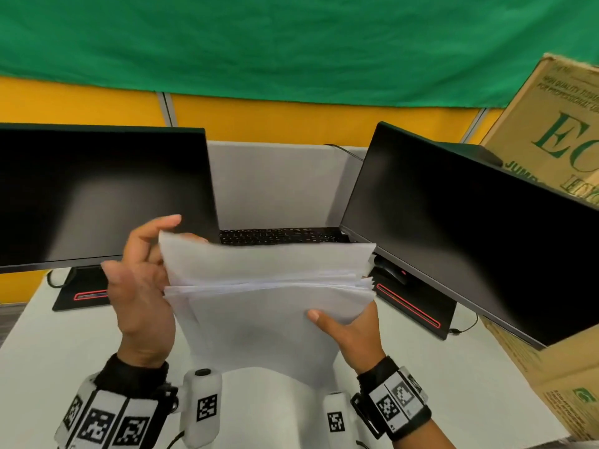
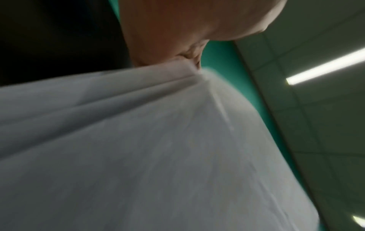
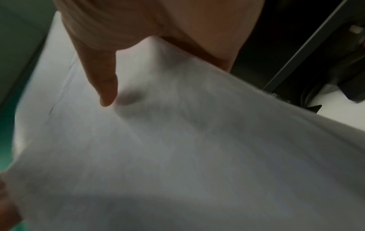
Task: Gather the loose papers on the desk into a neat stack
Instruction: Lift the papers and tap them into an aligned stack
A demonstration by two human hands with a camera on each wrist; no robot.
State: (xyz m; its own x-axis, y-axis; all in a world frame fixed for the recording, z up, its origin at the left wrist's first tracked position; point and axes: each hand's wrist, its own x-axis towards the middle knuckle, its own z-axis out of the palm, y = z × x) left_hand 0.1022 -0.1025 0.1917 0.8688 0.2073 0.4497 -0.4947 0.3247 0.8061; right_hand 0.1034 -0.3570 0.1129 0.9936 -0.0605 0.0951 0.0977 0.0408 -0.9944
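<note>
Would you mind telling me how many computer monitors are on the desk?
2. One black flat monitor stands at the left of the white desk; the other black monitor stands at the right, angled inward. More may lie outside the view.

The papers [image 1: 269,306] hide the right hand [image 1: 348,332] fingers and most of the keyboard [image 1: 278,236]; both wrist views are blurred. The cardboard box [image 1: 557,131] is cut off at the surface's right edge.
</note>
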